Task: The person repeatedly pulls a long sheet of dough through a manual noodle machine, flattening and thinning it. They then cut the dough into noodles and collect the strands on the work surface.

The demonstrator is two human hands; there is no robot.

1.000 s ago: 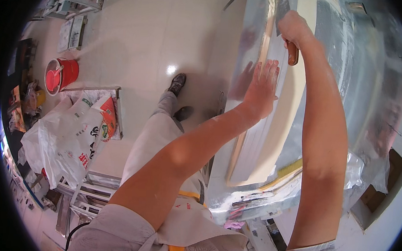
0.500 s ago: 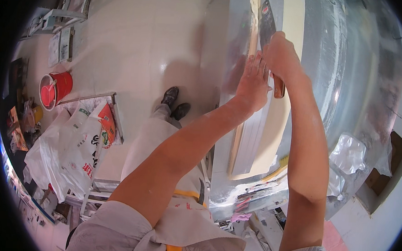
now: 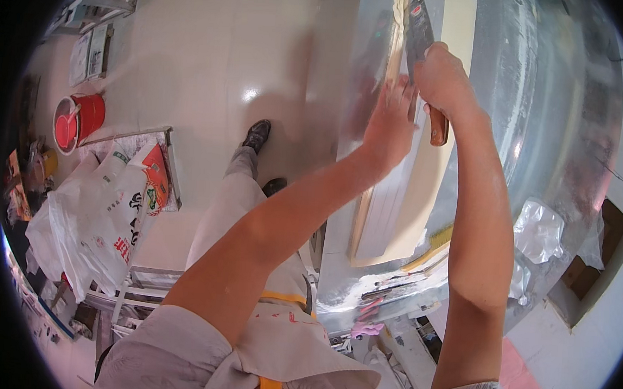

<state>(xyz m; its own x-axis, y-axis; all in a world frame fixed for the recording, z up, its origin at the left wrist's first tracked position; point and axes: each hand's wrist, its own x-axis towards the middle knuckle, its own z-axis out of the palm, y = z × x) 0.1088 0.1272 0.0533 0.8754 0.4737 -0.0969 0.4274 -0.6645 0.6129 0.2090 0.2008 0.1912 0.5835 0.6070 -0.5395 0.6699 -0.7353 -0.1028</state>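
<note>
My right hand (image 3: 443, 82) is closed around a knife with a broad dark blade (image 3: 420, 31) and a brown wooden handle (image 3: 438, 127). The blade points away from me and lies along a long, flat grey straightedge (image 3: 383, 216). Under the straightedge lies a long cream dough sheet (image 3: 436, 169) on the metal table (image 3: 350, 126). A narrow cream strip (image 3: 397, 30) shows along the straightedge's left side. My left hand (image 3: 390, 132) rests on the straightedge and strip beside the knife, fingers stretched forward and slightly blurred.
Clear plastic sheeting (image 3: 538, 231) lies on the table's right side. A yellow-bristled brush (image 3: 439, 236) and thin tools sit near its close end. On the floor at left stand a red bucket (image 3: 90, 116) and a low stand piled with white sacks (image 3: 88, 218).
My left foot has stepped forward, apart from the other. Both hands have shifted slightly forward with the knife. The view has moved a little.
</note>
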